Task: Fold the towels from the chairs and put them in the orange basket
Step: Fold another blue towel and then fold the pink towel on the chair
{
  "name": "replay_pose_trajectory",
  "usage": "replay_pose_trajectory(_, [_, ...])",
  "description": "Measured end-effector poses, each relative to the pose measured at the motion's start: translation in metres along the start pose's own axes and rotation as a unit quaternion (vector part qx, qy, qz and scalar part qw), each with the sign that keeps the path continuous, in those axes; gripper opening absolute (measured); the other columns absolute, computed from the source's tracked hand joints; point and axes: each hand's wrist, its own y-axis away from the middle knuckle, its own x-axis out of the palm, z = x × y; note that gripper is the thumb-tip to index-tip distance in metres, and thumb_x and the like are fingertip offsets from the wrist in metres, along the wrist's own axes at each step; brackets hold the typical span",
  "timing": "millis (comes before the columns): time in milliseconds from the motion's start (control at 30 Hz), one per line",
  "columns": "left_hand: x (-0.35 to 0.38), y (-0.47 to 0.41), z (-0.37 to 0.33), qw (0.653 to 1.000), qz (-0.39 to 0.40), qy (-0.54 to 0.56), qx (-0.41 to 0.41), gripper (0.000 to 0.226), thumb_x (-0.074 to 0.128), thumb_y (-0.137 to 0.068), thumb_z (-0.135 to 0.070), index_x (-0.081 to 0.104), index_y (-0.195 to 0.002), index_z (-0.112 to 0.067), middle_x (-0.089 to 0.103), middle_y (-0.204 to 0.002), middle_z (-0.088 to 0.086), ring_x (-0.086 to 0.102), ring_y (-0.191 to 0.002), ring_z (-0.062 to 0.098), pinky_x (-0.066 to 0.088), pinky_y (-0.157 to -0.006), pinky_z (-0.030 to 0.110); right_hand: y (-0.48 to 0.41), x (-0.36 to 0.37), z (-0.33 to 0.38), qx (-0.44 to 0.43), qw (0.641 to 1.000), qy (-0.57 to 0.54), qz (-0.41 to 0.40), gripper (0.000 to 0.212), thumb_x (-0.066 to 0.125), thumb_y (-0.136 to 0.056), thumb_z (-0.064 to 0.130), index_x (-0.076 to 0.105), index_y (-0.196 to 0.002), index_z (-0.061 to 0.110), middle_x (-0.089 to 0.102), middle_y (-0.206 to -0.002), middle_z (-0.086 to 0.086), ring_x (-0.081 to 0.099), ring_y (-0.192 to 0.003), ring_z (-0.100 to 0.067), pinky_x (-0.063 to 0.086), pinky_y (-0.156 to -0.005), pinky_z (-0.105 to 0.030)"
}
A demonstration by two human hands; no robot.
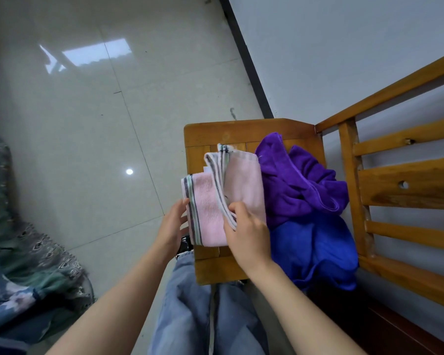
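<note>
Nearly flat, the left hand (173,221) braces the pink towel (208,208) on the chair (215,133) while the right hand (249,234) pinches its top layer, seemingly to square the fold.

Both hands (210,226) hold a pink towel (215,201) over a wooden chair (215,129).
</note>
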Motion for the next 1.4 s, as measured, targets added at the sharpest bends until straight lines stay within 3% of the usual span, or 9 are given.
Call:
replay_pose_trajectory(300, [-0.005, -0.005, 0.002, 0.999, 0.002, 0.014, -0.035, 0.062, 0.014, -0.099, -0.05, 0.047, -0.136, -0.013, 0.049, -0.137, 0.01, 0.044, -0.127, 0.029, 0.033, -0.104, 0.047, 0.005, 0.027, 0.006, 0.065, 0.972, -0.024, 0.225, 0.026, 0.044, -0.096, 0.019, 0.045, -0.121, 0.013, 0.063, -0.104, -0.009, 0.059, -0.091, -0.025, 0.036, -0.065, -0.026])
replay_pose_trajectory(467, [-0.008, -0.006, 0.005, 0.999, 0.024, 0.019, -0.027, 0.056, 0.019, -0.099, -0.049, 0.057, -0.124, -0.016, 0.059, -0.126, 0.009, 0.054, -0.112, 0.024, 0.043, -0.088, 0.036, 0.006, 0.034, 0.006, 0.078, 0.936, -0.054, 0.339, 0.037, 0.045, -0.096, 0.031, 0.04, -0.131, 0.018, 0.058, -0.118, -0.007, 0.055, -0.105, -0.024, 0.041, -0.077, -0.028])
replay_pose_trajectory(533, [-0.007, -0.006, 0.006, 0.999, 0.028, 0.01, -0.025, 0.044, 0.026, -0.099, -0.046, 0.058, -0.116, -0.021, 0.061, -0.12, 0.006, 0.056, -0.108, 0.022, 0.047, -0.081, 0.032, 0.002, 0.025, 0.005, 0.075, 0.952, -0.053, 0.293, 0.035, 0.041, -0.097, 0.031, 0.049, -0.127, 0.015, 0.062, -0.115, -0.008, 0.058, -0.102, -0.024, 0.049, -0.082, -0.032])
replay_pose_trajectory(633, [-0.006, -0.006, 0.005, 0.99, -0.013, -0.131, 0.048, 0.048, 0.038, -0.098, -0.04, 0.035, -0.141, -0.021, 0.046, -0.137, -0.001, 0.046, -0.123, 0.019, 0.039, -0.102, 0.035, -0.006, 0.019, -0.01, 0.017, 0.993, 0.087, 0.082, 0.037, 0.039, -0.088, 0.027, 0.069, -0.102, 0.01, 0.069, -0.106, -0.011, 0.065, -0.096, -0.028, 0.058, -0.075, -0.036])
replay_pose_trajectory(700, [-0.004, -0.006, 0.005, 0.91, -0.083, -0.38, 0.14, 0.064, 0.042, -0.097, -0.034, 0.009, -0.15, -0.016, 0.023, -0.153, 0.003, 0.024, -0.14, 0.02, 0.019, -0.113, 0.034, -0.011, 0.02, -0.021, 0.009, 0.979, 0.171, 0.11, 0.049, 0.035, -0.084, 0.034, 0.066, -0.111, 0.009, 0.062, -0.123, -0.015, 0.059, -0.115, -0.032, 0.052, -0.087, -0.044])
replay_pose_trajectory(767, [0.002, -0.005, 0.006, 0.776, -0.11, -0.573, 0.24, 0.067, 0.039, -0.097, -0.03, 0.003, -0.15, -0.011, 0.002, -0.157, 0.013, 0.001, -0.146, 0.027, 0.006, -0.116, 0.037, -0.013, 0.026, -0.038, -0.028, 0.957, 0.244, 0.154, 0.061, 0.03, -0.083, 0.042, 0.055, -0.126, 0.007, 0.051, -0.136, -0.017, 0.048, -0.128, -0.031, 0.043, -0.098, -0.046])
replay_pose_trajectory(933, [0.014, -0.028, 0.016, 0.568, -0.033, -0.712, 0.411, 0.063, 0.031, -0.084, -0.034, 0.033, -0.139, -0.002, 0.04, -0.143, 0.023, 0.026, -0.134, 0.033, 0.028, -0.103, 0.055, -0.008, 0.051, -0.07, -0.05, 0.936, 0.284, 0.201, 0.071, 0.025, -0.084, 0.052, 0.027, -0.138, 0.006, 0.042, -0.144, -0.016, 0.037, -0.135, -0.028, 0.021, -0.108, -0.041])
replay_pose_trajectory(1133, [-0.005, -0.065, 0.032, 0.539, -0.032, -0.745, 0.392, 0.073, 0.01, -0.094, -0.055, 0.017, -0.146, -0.006, 0.03, -0.148, 0.021, 0.015, -0.141, 0.031, 0.011, -0.112, 0.045, -0.008, 0.069, -0.083, -0.079, 0.939, 0.278, 0.187, 0.073, 0.025, -0.085, 0.052, 0.022, -0.14, 0.004, 0.032, -0.149, -0.015, 0.022, -0.137, -0.026, 0.004, -0.113, -0.039])
replay_pose_trajectory(1400, [-0.01, -0.083, 0.044, 0.547, -0.037, -0.707, 0.448, 0.072, 0.004, -0.094, -0.058, -0.01, -0.148, -0.013, -0.02, -0.155, 0.011, -0.015, -0.144, 0.024, 0.001, -0.115, 0.042, -0.008, 0.085, -0.096, -0.097, 0.947, 0.261, 0.158, 0.076, 0.027, -0.083, 0.053, 0.023, -0.141, 0.005, 0.02, -0.149, -0.015, 0.02, -0.138, -0.028, 0.014, -0.111, -0.042])
